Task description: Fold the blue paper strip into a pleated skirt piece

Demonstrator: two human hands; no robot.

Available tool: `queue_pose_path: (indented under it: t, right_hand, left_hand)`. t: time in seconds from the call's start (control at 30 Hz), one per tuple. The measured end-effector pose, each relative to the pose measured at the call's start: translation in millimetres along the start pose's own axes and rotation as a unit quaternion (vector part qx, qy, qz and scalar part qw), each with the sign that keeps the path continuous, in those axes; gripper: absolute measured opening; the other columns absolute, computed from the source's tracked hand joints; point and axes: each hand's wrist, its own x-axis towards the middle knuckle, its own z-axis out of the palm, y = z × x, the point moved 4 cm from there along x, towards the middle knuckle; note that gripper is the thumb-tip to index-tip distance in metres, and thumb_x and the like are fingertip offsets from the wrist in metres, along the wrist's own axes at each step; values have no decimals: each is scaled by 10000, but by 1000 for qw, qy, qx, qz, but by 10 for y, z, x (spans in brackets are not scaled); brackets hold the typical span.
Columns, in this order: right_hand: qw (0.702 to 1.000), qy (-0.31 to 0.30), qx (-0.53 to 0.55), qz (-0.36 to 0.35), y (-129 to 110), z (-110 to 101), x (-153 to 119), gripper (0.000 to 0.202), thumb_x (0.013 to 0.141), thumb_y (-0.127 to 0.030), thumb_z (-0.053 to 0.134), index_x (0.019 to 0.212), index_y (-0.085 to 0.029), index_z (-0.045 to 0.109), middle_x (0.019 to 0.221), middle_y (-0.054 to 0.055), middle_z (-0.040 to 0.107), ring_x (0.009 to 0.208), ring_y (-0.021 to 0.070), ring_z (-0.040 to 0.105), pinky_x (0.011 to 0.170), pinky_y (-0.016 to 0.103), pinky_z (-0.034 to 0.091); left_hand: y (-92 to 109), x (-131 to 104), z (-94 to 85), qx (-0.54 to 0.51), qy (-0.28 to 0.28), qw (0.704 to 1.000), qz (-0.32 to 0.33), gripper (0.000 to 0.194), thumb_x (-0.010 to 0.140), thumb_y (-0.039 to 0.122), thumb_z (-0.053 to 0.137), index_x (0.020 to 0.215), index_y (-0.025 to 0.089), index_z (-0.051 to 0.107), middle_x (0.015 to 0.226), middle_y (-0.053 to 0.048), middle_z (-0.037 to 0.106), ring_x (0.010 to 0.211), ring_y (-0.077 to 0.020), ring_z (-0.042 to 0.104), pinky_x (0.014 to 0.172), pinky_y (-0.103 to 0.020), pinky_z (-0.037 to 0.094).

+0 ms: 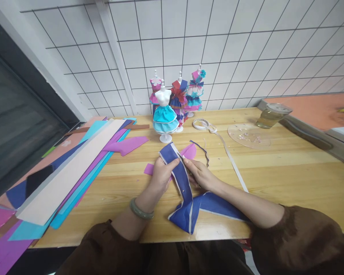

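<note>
Head view: left grip [161,172] pinches blue strip [182,181] with white edging, thumb on top. Right grip [195,170] closed around scissors [181,156] at strip's edge, touching strip. Rest of strip drapes toward wearer, folded on desk [117,191]. Purple scraps [189,152] just beyond and beside grips. White-topped mannequin [164,110] in turquoise skirt stands beyond left grip. Stacked colored sheets [71,168] left of grips; ribbon roll [201,123] beyond right grip.
</note>
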Motion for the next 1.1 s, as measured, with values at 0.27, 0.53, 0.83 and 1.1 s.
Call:
queue_pose_path:
  t: [0.27, 0.53, 0.83, 1.1]
  right_hand:
    - [1000, 8, 13, 9, 5, 6, 8, 420, 847, -542, 306, 649, -182, 395, 378, -76, 338, 288, 59, 329, 283, 169, 249]
    - [1000, 14, -8, 10, 26, -9, 15, 417, 850, -537, 305, 654, -181, 400, 385, -75, 337, 288, 56, 329, 285, 170, 248]
    - [999, -4, -34, 1, -32, 18, -12, 422, 857, -528, 295, 643, -180, 400, 388, -74, 343, 294, 53, 310, 302, 179, 228]
    - [999, -5, -40, -4, -49, 6, -26, 448, 865, -529, 267, 616, -178, 391, 376, -64, 364, 322, 62, 343, 348, 189, 271]
  left_hand:
    - [-27, 7, 11, -41, -15, 999, -23, 241, 617, 164, 680, 838, 147, 585, 843, -24, 651, 761, -133, 601, 771, -283, 436]
    - [-22, -5, 24, -70, -26, 996, -50, 268, 607, 130, 684, 853, 148, 578, 836, -24, 647, 765, -132, 601, 760, -277, 436]
    - [53, 49, -37, -82, 5, 996, -29, 219, 599, 131, 686, 790, 137, 580, 748, -7, 642, 687, -115, 598, 740, -272, 445]
    - [39, 40, -8, -69, -6, 997, -30, 233, 593, 137, 692, 802, 130, 589, 755, -18, 647, 687, -127, 601, 720, -280, 452]
